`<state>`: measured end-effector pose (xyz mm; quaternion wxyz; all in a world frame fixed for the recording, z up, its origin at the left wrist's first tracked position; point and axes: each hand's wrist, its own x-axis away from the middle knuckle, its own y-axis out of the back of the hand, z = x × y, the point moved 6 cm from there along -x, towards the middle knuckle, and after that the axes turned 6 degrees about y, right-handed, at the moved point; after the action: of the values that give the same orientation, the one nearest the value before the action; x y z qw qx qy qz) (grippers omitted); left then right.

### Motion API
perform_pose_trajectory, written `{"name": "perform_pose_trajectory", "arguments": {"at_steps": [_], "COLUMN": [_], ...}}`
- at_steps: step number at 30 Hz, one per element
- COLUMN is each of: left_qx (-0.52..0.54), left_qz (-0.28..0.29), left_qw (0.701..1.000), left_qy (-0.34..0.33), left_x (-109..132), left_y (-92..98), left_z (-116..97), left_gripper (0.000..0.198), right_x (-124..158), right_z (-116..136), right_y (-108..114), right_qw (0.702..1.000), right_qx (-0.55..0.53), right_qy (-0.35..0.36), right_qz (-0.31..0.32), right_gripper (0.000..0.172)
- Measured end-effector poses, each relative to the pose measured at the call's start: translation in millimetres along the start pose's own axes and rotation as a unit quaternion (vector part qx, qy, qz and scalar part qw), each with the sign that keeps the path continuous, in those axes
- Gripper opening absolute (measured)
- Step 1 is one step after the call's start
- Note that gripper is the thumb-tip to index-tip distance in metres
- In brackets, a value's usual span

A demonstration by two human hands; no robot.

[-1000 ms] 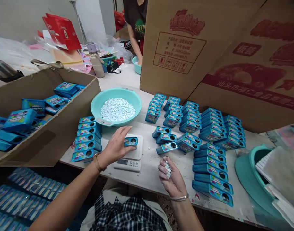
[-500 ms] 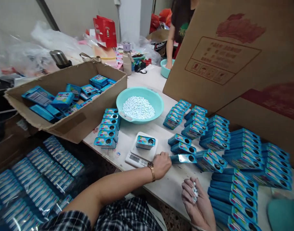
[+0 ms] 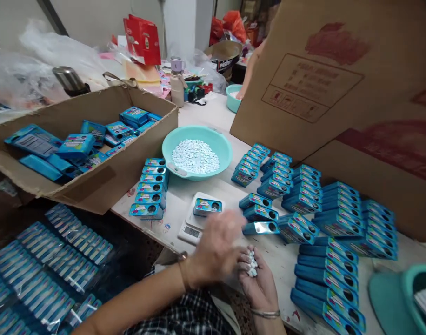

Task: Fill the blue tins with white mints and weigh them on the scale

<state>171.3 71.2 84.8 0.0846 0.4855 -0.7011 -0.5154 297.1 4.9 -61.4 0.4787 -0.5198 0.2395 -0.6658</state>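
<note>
My left hand point(image 3: 216, 249) is smeared by motion above the front of the white scale point(image 3: 190, 232), and its fingers do not show clearly. My right hand point(image 3: 260, 277) is palm up with fingers curled round several small white candies point(image 3: 251, 265). A blue tin point(image 3: 208, 207) with a dark round hole in its top stands on the scale's plate. Behind the scale is a turquoise basin point(image 3: 225, 153) holding a heap of white candies point(image 3: 195, 157). Just right of my left hand a blue tin point(image 3: 261, 228) stands beside others like it.
Rows of blue tins point(image 3: 340, 209) fill the table's right side, before a tall cardboard panel point(image 3: 310, 139). An open carton point(image 3: 104, 177) of tins stands left; bagged tins point(image 3: 35, 265) lie below. A person's arm point(image 3: 254, 65) reaches to another basin point(image 3: 233, 103) at the back.
My left hand has lifted from beside the tins right of the scale and moved left and nearer me. My right hand, still holding candies, has moved left. The view has shifted slightly.
</note>
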Motion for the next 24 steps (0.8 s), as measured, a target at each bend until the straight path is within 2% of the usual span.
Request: {"name": "perform_pose_trajectory", "arguments": {"at_steps": [1, 3, 4, 6, 8, 11, 14, 16, 18, 20, 24], "left_qx": [-0.041, -0.092, -0.096, -0.081, -0.06, 0.002, 0.033, 0.01, -0.026, -0.057, -0.115], "left_qz": [-0.028, -0.015, 0.013, 0.076, 0.1, 0.111, 0.108, 0.101, 0.099, 0.094, 0.073], "left_qw": [0.997, 0.987, 0.986, 0.986, 0.989, 0.994, 0.992, 0.99, 0.989, 0.989, 0.987], "left_qy": [0.062, 0.131, 0.134, 0.122, 0.092, 0.023, -0.061, -0.095, -0.103, -0.097, -0.084], "left_x": [-7, -18, -23, -27, -27, -20, -17, -20, -30, -44, -65], "left_y": [9.8, 18.4, 17.7, 11.5, 6.0, -7.8, -35.2, -59.2, -81.8, -97.2, -109.4], "left_z": [24, 66, 79, 90, 79, 30, -24, -46, -54, -52, -47], "left_gripper": [0.057, 0.053, 0.049, 0.035, 0.027, 0.028, 0.031, 0.034, 0.037, 0.037, 0.041], "right_x": [1, 4, 5, 8, 13, 25, 43, 54, 63, 68, 71], "right_z": [3, 8, 10, 14, 20, 34, 52, 63, 73, 79, 80], "right_y": [-2, -3, -3, 0, 4, 14, 24, 31, 38, 46, 54], "right_qw": [1.0, 0.995, 0.991, 0.986, 0.984, 0.979, 0.974, 0.971, 0.968, 0.963, 0.954], "right_qx": [-0.025, -0.096, -0.125, -0.155, -0.169, -0.186, -0.193, -0.193, -0.194, -0.204, -0.239], "right_qy": [0.005, 0.007, 0.006, 0.012, 0.027, 0.061, 0.104, 0.13, 0.153, 0.171, 0.171], "right_qz": [-0.008, -0.033, -0.042, -0.052, -0.054, -0.055, -0.05, -0.044, -0.042, -0.047, -0.057], "right_gripper": [0.009, 0.014, 0.016, 0.018, 0.018, 0.018, 0.016, 0.016, 0.016, 0.018, 0.023]}}
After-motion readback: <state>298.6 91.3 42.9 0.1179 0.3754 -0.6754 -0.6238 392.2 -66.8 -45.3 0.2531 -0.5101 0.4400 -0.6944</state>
